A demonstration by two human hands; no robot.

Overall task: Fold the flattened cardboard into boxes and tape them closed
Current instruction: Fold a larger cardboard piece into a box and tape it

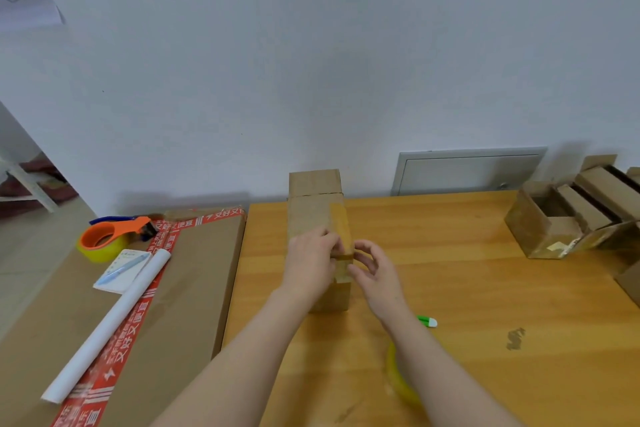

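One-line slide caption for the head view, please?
Taping an upright cardboard box: left hand and right hand at the tape strip.
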